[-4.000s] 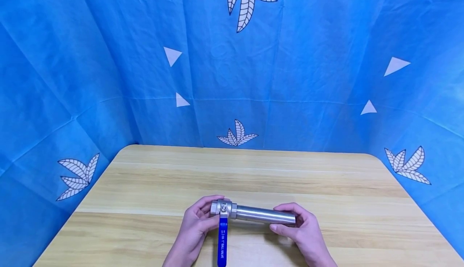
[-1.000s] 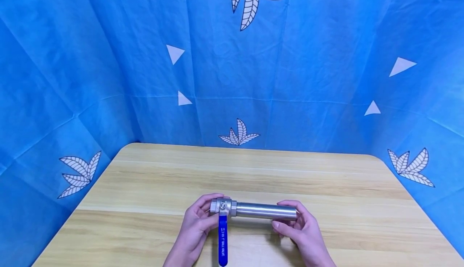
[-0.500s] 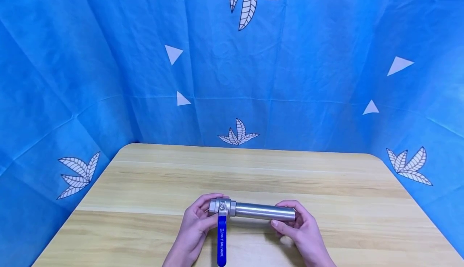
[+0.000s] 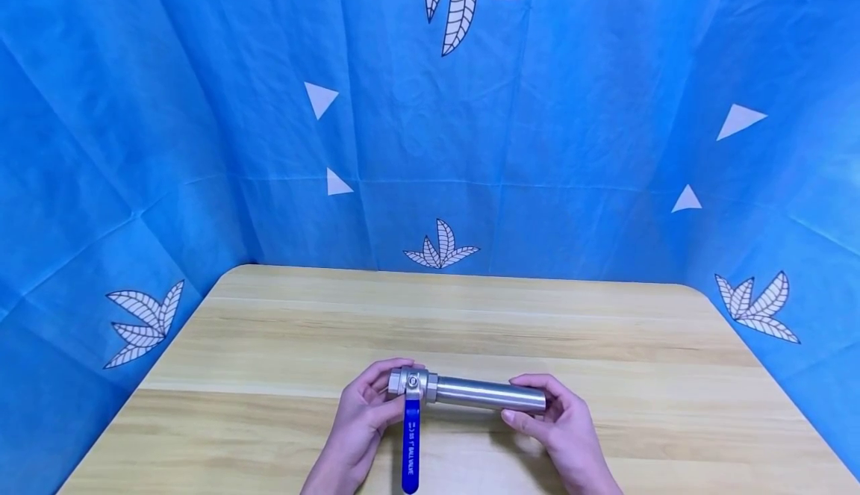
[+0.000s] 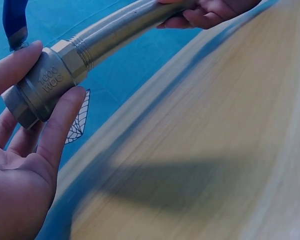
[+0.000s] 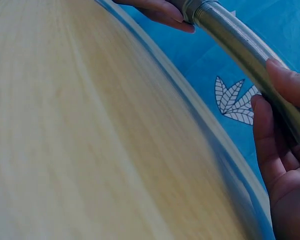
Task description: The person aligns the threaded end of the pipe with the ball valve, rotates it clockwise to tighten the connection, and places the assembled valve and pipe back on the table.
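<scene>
In the head view a steel ball valve (image 4: 413,381) with a long blue lever handle (image 4: 411,446) is joined to a plain steel pipe (image 4: 484,393). The lever points toward the person. My left hand (image 4: 363,409) grips the valve body between thumb and fingers. At the pipe's free end my right hand (image 4: 561,420) holds it with curled fingers and thumb. The left wrist view shows a few exposed threads (image 5: 82,52) where the pipe enters the valve's hex end. Both parts are held above the table, the pipe tilted slightly down to the right in the head view.
A light wooden table (image 4: 302,331) with rounded far corners lies under the hands. Blue cloth (image 4: 430,129) printed with white leaves and triangles hangs around its back and sides. Shadows of the hands fall on the wood.
Since one second ago the pipe's free end has dipped slightly, and the right hand's fingers have shifted a little along it. The left hand keeps its grip on the valve.
</scene>
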Tool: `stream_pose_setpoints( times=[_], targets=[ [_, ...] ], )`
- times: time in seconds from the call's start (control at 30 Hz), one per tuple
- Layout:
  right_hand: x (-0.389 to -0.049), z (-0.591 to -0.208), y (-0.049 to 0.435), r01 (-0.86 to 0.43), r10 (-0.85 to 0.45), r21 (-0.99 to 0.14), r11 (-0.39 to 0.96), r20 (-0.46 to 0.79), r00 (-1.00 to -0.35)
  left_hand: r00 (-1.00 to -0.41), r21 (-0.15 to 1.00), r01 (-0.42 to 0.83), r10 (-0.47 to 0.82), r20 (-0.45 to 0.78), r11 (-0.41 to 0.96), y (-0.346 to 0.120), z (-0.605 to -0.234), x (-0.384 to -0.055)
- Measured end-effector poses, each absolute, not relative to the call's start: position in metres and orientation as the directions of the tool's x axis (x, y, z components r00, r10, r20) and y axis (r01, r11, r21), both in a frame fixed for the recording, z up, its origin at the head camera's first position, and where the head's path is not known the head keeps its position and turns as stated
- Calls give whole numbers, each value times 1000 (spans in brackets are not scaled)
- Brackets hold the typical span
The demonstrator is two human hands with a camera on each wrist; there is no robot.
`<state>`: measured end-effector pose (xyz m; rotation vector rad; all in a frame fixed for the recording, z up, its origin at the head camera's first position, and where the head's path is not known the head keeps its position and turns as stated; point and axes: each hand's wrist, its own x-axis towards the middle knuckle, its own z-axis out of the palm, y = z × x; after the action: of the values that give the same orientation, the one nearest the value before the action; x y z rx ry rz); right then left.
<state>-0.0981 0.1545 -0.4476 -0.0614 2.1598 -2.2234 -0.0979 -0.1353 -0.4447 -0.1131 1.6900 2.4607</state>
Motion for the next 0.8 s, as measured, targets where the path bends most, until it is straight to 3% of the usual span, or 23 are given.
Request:
stream_pose_setpoints(
  times=[0.8],
  targets=[
    [-97,-443,155,41,-85,-999,-15,-40,-996,-984,910,-179,86,-158,-374,-135,-443,-99]
  ],
)
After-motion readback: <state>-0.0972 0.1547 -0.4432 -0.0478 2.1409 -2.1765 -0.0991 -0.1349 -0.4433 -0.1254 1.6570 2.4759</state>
